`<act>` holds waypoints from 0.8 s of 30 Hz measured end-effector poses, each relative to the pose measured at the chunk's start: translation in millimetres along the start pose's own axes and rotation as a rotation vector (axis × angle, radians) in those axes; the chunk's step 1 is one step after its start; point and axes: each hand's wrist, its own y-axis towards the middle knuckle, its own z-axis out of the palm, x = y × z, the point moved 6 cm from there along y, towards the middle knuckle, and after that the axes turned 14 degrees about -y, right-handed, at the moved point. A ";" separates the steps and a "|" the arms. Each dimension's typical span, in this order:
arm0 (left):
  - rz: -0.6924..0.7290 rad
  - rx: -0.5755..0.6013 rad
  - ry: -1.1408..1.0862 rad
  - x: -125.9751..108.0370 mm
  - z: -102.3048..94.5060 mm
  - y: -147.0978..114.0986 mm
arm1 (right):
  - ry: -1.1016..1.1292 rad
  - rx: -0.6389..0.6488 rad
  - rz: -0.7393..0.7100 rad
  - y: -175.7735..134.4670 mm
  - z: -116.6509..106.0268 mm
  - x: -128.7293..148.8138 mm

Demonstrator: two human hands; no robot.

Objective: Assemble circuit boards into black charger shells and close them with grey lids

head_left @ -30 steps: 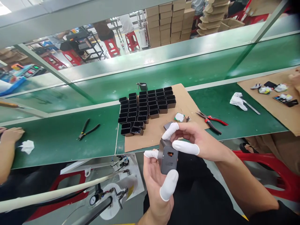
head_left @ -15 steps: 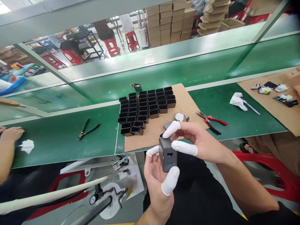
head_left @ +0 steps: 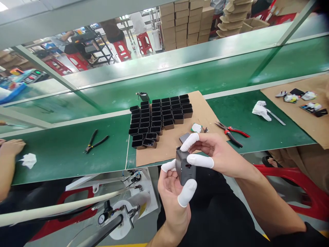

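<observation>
In front of my body I hold a black plastic charger housing (head_left: 183,171) upright, with a port opening on the face turned toward the right. My left hand (head_left: 173,197) grips its lower part between thumb and fingers. At the top, my right hand (head_left: 218,152) pinches the housing with white-covered thumb and finger. White finger cots cover the working fingertips of both hands. Just beyond them, partly hidden by my right hand, a flat grey piece (head_left: 184,138) lies on the cardboard sheet (head_left: 164,147). Near it sits a small white-topped circuit board (head_left: 196,128).
Rows of open black housings (head_left: 159,113) fill the cardboard's left half. Red-handled pliers (head_left: 228,132) lie at right, black cutters (head_left: 92,143) at left. One housing with metal prongs (head_left: 144,96) stands behind the rows. A co-worker's hand (head_left: 12,147) rests at far left.
The housing has risen a little and turned slightly in my fingers, so its port opening looks different. Both hands keep their grip. The whole view has shifted slightly.
</observation>
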 end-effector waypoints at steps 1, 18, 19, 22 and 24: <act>-0.001 -0.001 0.004 0.5 -0.5 0.1 | 0.001 -0.001 0.001 0.0 -0.3 -0.1; -0.013 -0.035 0.015 6.8 -6.7 2.7 | 0.072 0.011 0.073 0.3 4.0 -9.9; -0.012 -0.026 0.008 5.6 -5.8 3.3 | 0.044 0.005 0.062 -0.1 3.9 -10.2; -0.024 0.014 -0.023 1.8 -1.9 5.0 | -0.140 -0.010 0.002 -1.2 2.2 -7.0; -0.056 0.052 -0.042 1.1 1.4 5.6 | -0.281 0.019 -0.038 -1.6 1.9 -3.1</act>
